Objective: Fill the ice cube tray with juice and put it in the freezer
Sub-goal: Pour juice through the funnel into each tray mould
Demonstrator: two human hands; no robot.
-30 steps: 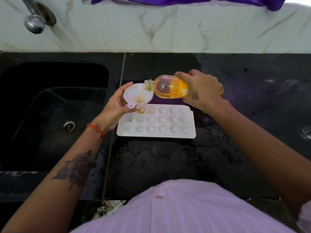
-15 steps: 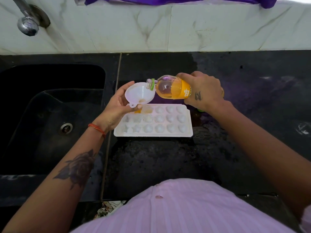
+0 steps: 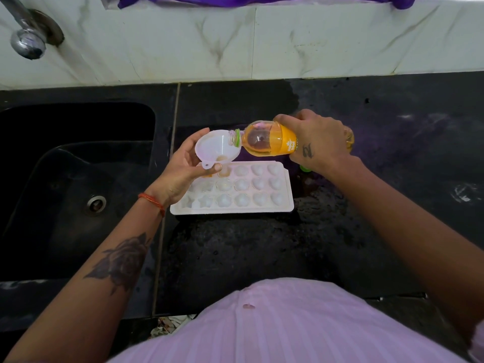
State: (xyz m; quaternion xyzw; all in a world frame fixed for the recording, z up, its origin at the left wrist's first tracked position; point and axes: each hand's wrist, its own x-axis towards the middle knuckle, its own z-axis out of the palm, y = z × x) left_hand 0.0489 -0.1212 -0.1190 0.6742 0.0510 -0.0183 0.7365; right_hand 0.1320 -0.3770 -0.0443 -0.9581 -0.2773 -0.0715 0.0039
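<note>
Head view shows the job just begun: the right hand [image 3: 318, 142] grips the tipped juice bottle [image 3: 269, 139] over a white funnel [image 3: 217, 150] pinched by the left hand [image 3: 183, 166], while the ice cube tray [image 3: 235, 191] on the black table [image 3: 248, 252] has only its far-left cups tinted, and freezing is not yet done.
</note>
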